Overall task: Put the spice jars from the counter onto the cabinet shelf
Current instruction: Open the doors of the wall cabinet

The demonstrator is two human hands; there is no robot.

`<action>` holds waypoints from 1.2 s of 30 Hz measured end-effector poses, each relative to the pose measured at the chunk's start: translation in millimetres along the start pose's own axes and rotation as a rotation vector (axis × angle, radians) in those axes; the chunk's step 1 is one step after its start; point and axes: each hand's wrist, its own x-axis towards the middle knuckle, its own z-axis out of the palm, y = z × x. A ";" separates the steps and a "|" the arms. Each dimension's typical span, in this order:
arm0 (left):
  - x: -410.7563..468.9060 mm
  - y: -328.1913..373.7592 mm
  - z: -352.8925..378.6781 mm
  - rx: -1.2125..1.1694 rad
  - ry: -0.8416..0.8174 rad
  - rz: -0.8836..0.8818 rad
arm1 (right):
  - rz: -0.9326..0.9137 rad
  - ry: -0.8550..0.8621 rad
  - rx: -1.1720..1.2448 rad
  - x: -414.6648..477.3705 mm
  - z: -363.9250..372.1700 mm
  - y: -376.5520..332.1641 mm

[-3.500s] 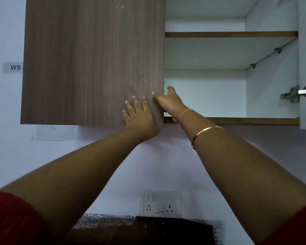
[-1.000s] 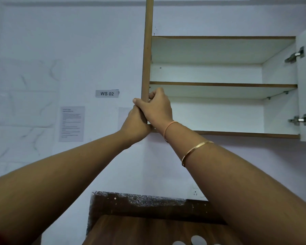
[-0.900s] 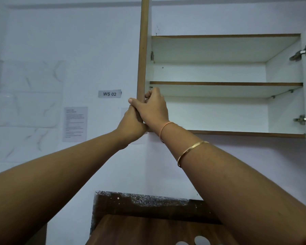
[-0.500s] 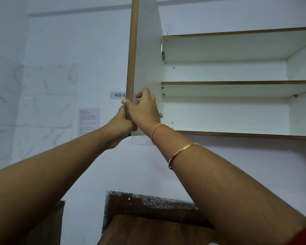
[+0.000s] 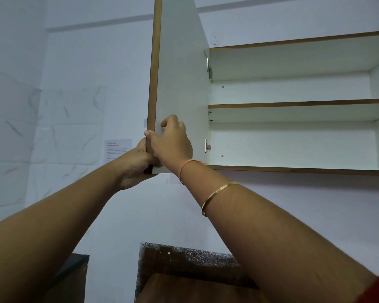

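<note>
The left cabinet door [image 5: 179, 79] stands swung wide open, its white inner face toward me. My left hand [image 5: 136, 162] grips the door's lower free edge from the outside. My right hand [image 5: 173, 143] grips the same edge from the inside, thumb over the wooden rim. The cabinet [image 5: 293, 169] is open, showing a bare middle shelf [image 5: 293, 104] and a bare bottom shelf. No spice jar is in view.
A dark speckled counter edge [image 5: 188, 256] and a wooden surface [image 5: 184, 289] lie below. A paper notice [image 5: 118, 149] hangs on the tiled wall at the left. Door hinges [image 5: 208, 146] sit on the cabinet's left side.
The left door has swung from shut to wide open, with both hands moving with its lower edge to the left. My view has shifted right and closer to the cabinet.
</note>
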 end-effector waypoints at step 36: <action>-61.7 -196.1 82.4 0.119 0.441 -0.281 | 0.419 -0.025 0.168 -155.0 -27.2 185.0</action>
